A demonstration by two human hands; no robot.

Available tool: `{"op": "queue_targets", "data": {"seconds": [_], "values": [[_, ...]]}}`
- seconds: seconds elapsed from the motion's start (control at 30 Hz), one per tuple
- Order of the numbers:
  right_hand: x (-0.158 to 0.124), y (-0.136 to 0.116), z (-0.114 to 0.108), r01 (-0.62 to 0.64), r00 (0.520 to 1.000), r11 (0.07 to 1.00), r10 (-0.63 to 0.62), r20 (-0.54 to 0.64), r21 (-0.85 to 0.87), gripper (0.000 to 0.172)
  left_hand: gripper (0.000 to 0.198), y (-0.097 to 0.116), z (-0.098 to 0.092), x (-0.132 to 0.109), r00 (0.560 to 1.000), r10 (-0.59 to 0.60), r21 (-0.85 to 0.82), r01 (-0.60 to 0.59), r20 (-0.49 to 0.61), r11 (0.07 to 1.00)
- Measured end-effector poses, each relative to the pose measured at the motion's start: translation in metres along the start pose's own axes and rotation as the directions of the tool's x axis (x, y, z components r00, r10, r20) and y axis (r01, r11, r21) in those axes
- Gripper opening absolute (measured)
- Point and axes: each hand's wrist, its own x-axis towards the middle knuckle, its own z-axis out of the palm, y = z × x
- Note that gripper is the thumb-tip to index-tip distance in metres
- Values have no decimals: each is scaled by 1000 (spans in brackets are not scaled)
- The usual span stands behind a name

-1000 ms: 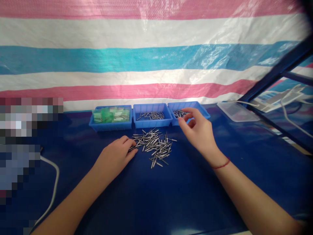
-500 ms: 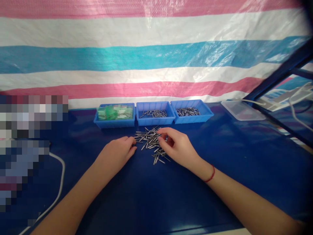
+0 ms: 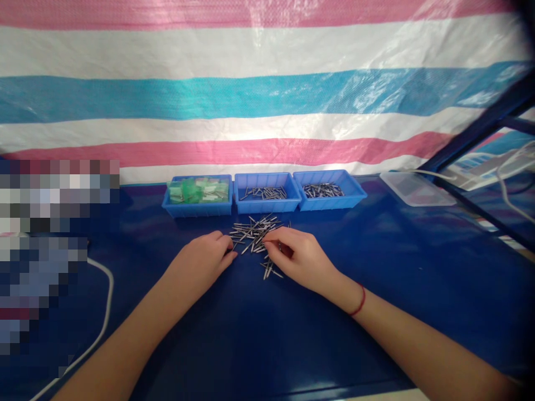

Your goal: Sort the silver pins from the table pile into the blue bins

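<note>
I'm watching both hands work at the pile of pins (image 3: 256, 233), which lies loose on the blue table (image 3: 376, 267) just in front of three blue trays. My left hand (image 3: 204, 262) rests palm down, fingers loosely curled, with its tips touching the pile's left edge. My right hand (image 3: 298, 257) sits on the pile's right side, thumb and forefinger drawn together in a pinch. The pins are thin and the fingers cover them, so I cannot tell whether either hand actually has one. The left tray (image 3: 196, 210) holds green pieces, while the middle tray (image 3: 267, 207) and the right tray (image 3: 332, 204) hold more pins. To do this picking well, I'd judge it best to take one pin from the pile's loose edge, not the tangled middle. I'd keep the left hand steadying the heap so nothing rolls, and lift straight up so neighbouring pins don't drag along.
</note>
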Motion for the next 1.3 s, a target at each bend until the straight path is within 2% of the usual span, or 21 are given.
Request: {"op": "queue_targets", "data": {"seconds": [0.13, 0.27, 0.4, 0.5, 0.6, 0.93, 1.17, 1.3], "values": [[0, 0, 0, -1, 1000, 1000, 1, 9, 10, 12, 21, 0, 0, -1, 1000, -1, -4, 1, -21, 1000], [0, 0, 1, 15, 1000, 999, -15, -13, 44, 12, 15, 3, -3, -1, 989, 68, -199, -94, -132, 976], [-4, -8, 4, -70, 991, 966, 96, -96, 247, 9, 18, 14, -4, -4, 965, 120, -501, -225, -234, 836], [-7, -17, 5, -120, 975, 897, 188, -120, 426, 8, 20, 22, -3, -7, 969, 118, -628, -231, -217, 743], [-8, -22, 2, -99, 975, 870, 181, -126, 482, 6, 22, 25, -2, -8, 976, 106, -690, -209, -189, 692], [-9, -21, 0, -52, 980, 918, 123, -157, 394, 8, 24, 25, 3, -5, 978, 130, -736, -209, -164, 644], [-11, -26, -2, 85, 961, 983, -37, -274, 165, 5, 19, 24, 4, -3, 958, 175, -686, -285, -227, 670], [-10, -28, -4, 139, 947, 980, -89, -307, 145, 10, 16, 24, 4, -4, 953, 155, -712, -297, -259, 637]]}}
